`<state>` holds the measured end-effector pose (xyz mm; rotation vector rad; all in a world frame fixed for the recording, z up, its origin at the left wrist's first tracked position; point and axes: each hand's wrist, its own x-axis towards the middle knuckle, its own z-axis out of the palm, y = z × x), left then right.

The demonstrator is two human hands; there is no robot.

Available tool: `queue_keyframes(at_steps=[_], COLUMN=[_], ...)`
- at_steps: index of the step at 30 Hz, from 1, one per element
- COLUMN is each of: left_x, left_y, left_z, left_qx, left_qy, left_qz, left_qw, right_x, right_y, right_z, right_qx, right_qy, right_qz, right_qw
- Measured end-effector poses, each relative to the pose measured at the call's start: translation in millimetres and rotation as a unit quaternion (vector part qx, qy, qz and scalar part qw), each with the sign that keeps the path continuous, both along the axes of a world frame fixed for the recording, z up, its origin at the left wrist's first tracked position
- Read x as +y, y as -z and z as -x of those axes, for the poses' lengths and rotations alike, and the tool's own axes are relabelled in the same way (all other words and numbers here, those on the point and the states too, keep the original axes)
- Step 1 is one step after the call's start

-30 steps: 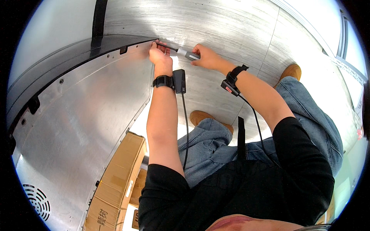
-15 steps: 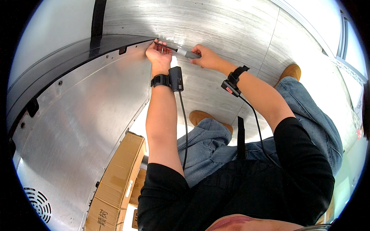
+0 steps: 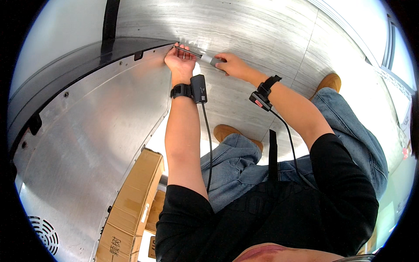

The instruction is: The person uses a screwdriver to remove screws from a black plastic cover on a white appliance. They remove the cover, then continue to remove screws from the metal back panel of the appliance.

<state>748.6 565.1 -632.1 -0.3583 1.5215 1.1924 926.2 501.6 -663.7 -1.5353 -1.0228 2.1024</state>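
**Both hands at the panel's top corner**

At far left a round vent [image 3: 43, 235] sits low in the metal panel [image 3: 91, 144], whose dark rim [image 3: 65, 70] curves up to the right. Below it stand cardboard boxes [image 3: 131, 205] on the floor. The left hand [image 3: 180, 61] is closed at the panel's upper corner, fingers pinched on the thin shaft tip there; its wrist carries a black band with a small device [image 3: 198, 88] and a cable hanging down. The screwdriver [image 3: 205, 56] runs from that corner rightward, nearly level, its grey handle gripped in the closed right hand [image 3: 231, 65]. Further right, jeans [image 3: 349, 126] and a tan shoe [image 3: 329, 82] rest on the pale floor [image 3: 262, 30].
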Motion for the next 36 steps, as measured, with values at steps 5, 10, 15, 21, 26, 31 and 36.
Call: queue_keyframes(at_steps=[5, 10, 15, 21, 26, 31, 36], left_x=[1.8, 3.7, 5.1, 2.9, 4.6, 19.9, 47.0], left_y=[-1.7, -2.1, -4.4, -10.8, -15.5, -30.7, -59.0], left_z=[-2.5, -3.8, -7.6, -18.2, -26.2, -45.1, -87.2], left_qx=[-0.008, -0.009, 0.008, 0.006, 0.004, 0.051, 0.095], left_qy=[-0.002, 0.006, 0.016, 0.051, 0.136, 0.285, 0.365], left_qz=[0.004, 0.005, 0.005, -0.016, -0.083, -0.153, -0.182], left_qw=[1.0, 1.0, 1.0, 0.999, 0.987, 0.945, 0.908], right_x=[0.2, 0.5, 4.4, 3.0, 1.1, 7.3, 15.7], right_y=[0.4, -1.6, -6.7, -13.1, -18.7, -33.8, -61.6], right_z=[-3.6, -4.0, -9.5, -16.8, -34.7, -72.4, -115.1], right_qx=[-0.044, -0.016, 0.028, 0.033, 0.087, 0.123, 0.117], right_qy=[-0.062, -0.035, -0.023, -0.009, 0.041, 0.072, 0.099], right_qz=[-0.124, -0.106, -0.005, 0.027, 0.063, 0.072, 0.032], right_qw=[0.989, 0.994, 0.999, 0.999, 0.993, 0.987, 0.988])
